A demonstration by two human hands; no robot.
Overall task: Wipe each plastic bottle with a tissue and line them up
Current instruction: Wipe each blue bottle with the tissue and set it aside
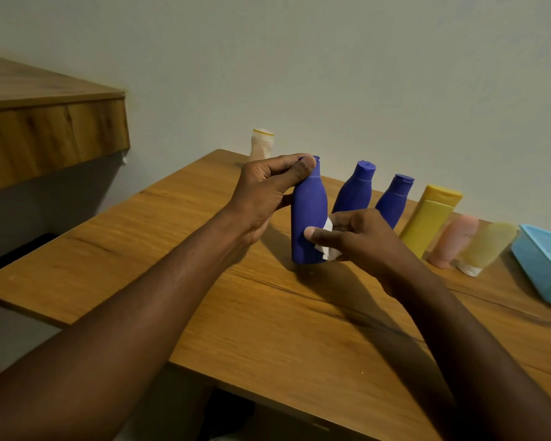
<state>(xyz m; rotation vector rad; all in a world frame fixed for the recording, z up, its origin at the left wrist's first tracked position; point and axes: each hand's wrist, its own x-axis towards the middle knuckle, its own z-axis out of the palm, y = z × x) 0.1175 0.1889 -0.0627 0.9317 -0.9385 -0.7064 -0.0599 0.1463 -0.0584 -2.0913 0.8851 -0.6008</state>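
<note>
Head view: my left hand [261, 198] curls round the cap and neck of the blue bottle [307, 214], upright with its base on the table [204, 237]; my right hand [357, 240] pinches the tissue [326, 240] against its lower side, thumb across the front; close on the right stand the second blue [355, 189], third blue [395, 198], yellow bottle [430, 218], pink tube [455, 240] and pale tube [487, 246], then the basket [541, 265] at the frame's right edge; a clear bottle [261, 148] stands apart at the far corner; the tabletop runs wide to its left and near edges
</note>
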